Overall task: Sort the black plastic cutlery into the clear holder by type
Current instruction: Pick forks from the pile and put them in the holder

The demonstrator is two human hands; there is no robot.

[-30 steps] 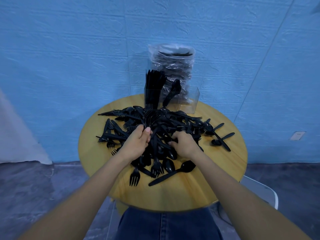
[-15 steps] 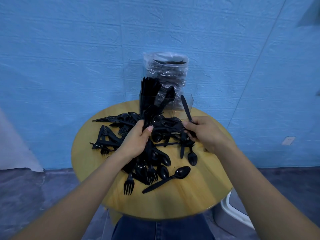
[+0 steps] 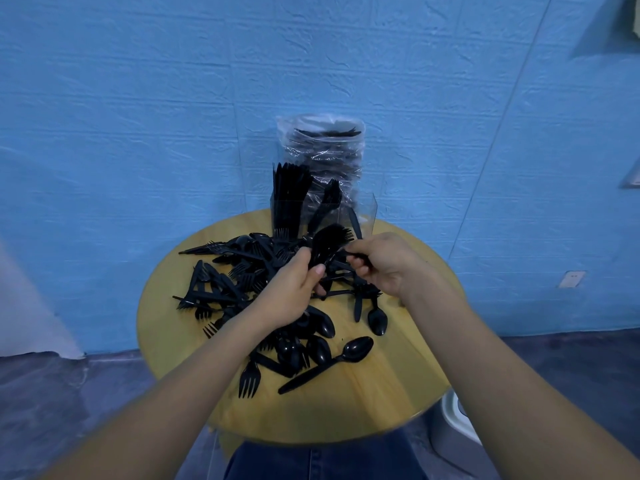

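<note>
Nearest the person, just below both hands, a lone spoon and a fork are lying flat on the round wooden surface, whose top is looking smooth and lightly glossy. Between the two wrists and running off to the left hand's outer side, the loose pile of cutlery is sitting in a tangle: thin, hard, shiny black plastic, oval spoon bowls mixed with slim tined forks.

The left hand is gripping a fanned bunch of forks, fingers curled round the handles and the tines pointing up and away. The right hand is pinching one more black piece against that bunch; its type is hard to tell. By my judgement the gathering step is under way, with much of the pile unsorted. The next move probably calls for squaring the handles, then lowering the bunch into the fork compartment.

Just beyond the fingertips, the clear holder is standing upright, its thin transparent walls already housing upright cutlery. Behind it, a crinkled plastic bag of more black pieces is resting against the blue textured wall.
</note>
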